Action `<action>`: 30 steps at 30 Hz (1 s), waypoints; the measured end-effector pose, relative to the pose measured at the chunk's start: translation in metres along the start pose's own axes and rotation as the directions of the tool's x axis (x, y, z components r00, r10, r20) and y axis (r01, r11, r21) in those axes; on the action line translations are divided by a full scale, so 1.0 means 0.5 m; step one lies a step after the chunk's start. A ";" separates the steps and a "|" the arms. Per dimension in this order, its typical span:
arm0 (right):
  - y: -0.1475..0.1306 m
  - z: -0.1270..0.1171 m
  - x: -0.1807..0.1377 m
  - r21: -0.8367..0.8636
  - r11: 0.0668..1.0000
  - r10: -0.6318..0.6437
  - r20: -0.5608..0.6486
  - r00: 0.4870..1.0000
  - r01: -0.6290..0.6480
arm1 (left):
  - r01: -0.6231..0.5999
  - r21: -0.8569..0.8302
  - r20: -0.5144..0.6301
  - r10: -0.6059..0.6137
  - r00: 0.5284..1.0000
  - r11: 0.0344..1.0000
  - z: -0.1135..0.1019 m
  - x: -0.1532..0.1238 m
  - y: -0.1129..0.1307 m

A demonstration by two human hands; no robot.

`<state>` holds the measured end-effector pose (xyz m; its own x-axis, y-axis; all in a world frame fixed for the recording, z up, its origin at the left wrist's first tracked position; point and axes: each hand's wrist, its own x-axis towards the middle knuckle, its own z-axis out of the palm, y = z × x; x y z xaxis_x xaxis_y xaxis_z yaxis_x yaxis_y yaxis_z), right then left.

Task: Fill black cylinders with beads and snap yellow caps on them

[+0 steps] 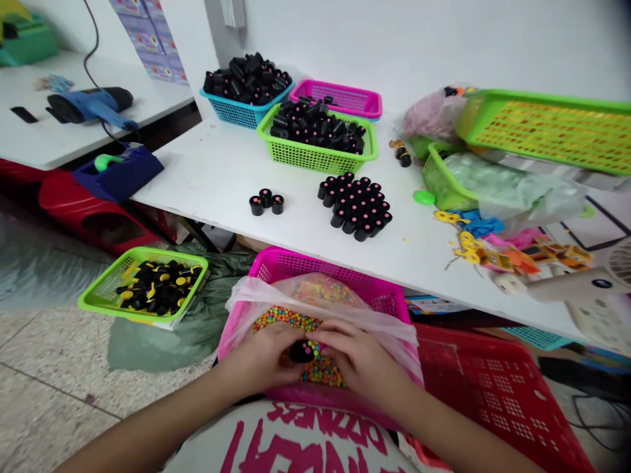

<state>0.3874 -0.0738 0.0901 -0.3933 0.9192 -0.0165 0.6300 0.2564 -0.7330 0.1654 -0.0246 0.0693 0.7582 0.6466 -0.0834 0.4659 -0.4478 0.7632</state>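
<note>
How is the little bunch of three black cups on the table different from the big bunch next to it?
The group of three cups has only three, while the big cluster of cups has many packed together. The three sit further left on the white table, the cluster nearer the green basket. Both hold small black cups standing upright, loose on the table.

Two bare forearms reach forward and meet. The left hand (261,360) and right hand (357,358) curl together, fingertips touching.
</note>
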 end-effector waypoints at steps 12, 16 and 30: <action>-0.032 -0.004 -0.002 -0.266 0.952 -0.167 -0.037 0.985 0.152 | -0.048 -0.027 -0.041 0.047 0.998 0.998 -0.004 0.009 -0.009; -0.019 -0.029 -0.020 -0.324 0.943 -0.080 -0.016 0.997 0.071 | -0.063 -0.033 -0.126 0.059 0.990 0.997 -0.039 0.010 -0.005; 0.055 0.088 0.018 -0.529 0.794 0.482 0.249 0.840 -0.299 | 0.349 -0.047 -0.678 -0.287 0.677 0.936 -0.373 0.205 -0.216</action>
<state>0.3719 -0.0717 0.0399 -0.1932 0.8212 -0.5369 0.9722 0.0866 -0.2175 0.1077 0.2053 0.0979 0.0704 0.9847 0.1594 0.6796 -0.1643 0.7149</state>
